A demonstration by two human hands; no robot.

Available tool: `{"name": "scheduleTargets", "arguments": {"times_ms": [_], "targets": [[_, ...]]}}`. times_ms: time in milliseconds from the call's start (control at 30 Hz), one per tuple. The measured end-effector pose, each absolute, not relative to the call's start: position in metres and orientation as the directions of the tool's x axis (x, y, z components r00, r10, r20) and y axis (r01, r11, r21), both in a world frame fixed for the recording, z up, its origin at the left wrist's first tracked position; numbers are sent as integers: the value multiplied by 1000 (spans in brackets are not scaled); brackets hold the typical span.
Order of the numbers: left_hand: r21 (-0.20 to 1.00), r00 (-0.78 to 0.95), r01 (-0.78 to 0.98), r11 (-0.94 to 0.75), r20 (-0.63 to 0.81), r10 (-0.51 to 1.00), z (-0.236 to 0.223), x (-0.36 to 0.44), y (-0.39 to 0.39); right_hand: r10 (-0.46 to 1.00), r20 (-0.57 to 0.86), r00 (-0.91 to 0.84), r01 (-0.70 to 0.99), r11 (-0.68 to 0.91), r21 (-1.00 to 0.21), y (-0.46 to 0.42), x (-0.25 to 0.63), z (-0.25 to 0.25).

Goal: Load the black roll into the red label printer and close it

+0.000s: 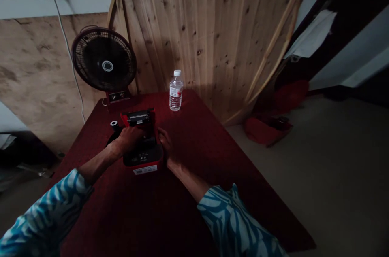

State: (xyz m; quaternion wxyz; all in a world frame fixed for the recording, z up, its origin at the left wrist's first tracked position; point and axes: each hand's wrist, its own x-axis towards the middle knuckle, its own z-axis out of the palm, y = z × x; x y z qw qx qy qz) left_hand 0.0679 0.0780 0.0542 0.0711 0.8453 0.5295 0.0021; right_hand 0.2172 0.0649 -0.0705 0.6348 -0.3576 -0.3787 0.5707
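Note:
A small red and black printer [142, 156] with its lid raised sits on the dark red table [197, 160]. My left hand [129, 137] rests over the printer's open top, fingers curled down into it; what they hold, if anything, is hidden. My right hand [165, 143] lies against the printer's right side, fingers pressed along it. A small black and white roll [114, 124] stands just left of the printer.
A dark table fan [104, 60] stands at the table's back left, its white cord running up to a wall socket. A clear water bottle [176, 91] stands behind the printer. A large round wooden board [209, 26] leans on the wall. Red bags [267, 127] lie on the floor.

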Motion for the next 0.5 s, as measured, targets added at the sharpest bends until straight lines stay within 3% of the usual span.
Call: {"name": "scheduleTargets", "arguments": {"times_ms": [200, 500], "targets": [[255, 494, 856, -449, -151, 856, 57, 58, 84, 995, 47, 90, -430, 81, -899, 64, 216, -67], [649, 435, 668, -363, 55, 899, 66, 21, 36, 995, 18, 97, -470, 62, -881, 64, 213, -66]]}}
